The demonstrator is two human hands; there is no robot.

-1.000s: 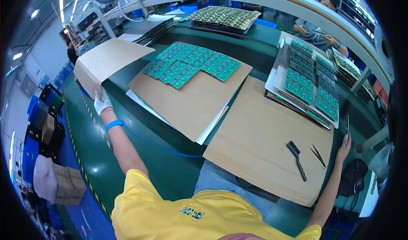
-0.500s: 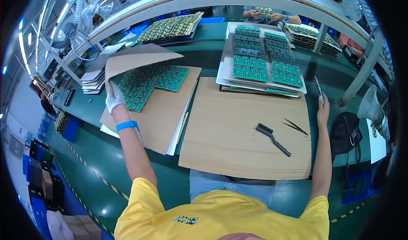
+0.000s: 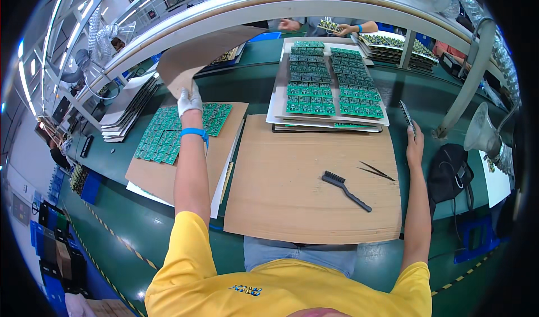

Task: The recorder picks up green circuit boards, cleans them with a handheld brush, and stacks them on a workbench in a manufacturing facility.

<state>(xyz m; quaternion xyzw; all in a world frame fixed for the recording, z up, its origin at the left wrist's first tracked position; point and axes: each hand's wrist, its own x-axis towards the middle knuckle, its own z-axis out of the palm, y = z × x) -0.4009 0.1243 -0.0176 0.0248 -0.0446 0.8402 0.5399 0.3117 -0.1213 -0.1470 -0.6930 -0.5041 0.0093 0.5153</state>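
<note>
My left hand [image 3: 190,101], in a whitish glove and with a blue band at the wrist, grips the lower edge of a brown cardboard sheet [image 3: 210,47]. The raised sheet tilts over green circuit boards [image 3: 160,134], which lie in rows on another cardboard sheet [image 3: 149,174]. At the right, my bare right hand [image 3: 415,144] holds a narrow circuit board [image 3: 406,115], seen almost edge-on. Between my arms, a black-handled brush [image 3: 349,192] and dark tweezers [image 3: 377,171] rest on a bare cardboard mat [image 3: 275,199].
Beyond the mat, a layered stack carries more green boards [image 3: 310,87]. Cardboard sheets [image 3: 126,106] are piled at the left. A black bag [image 3: 449,174], a metal post [image 3: 469,87] and a clear funnel [image 3: 481,127] stand right. Across the bench, a co-worker's hand [image 3: 343,30] holds a board.
My left hand has moved right and up, lifting the cardboard sheet farther off the green boards and uncovering more of them. My right hand still holds its board. The whole view has shifted slightly.
</note>
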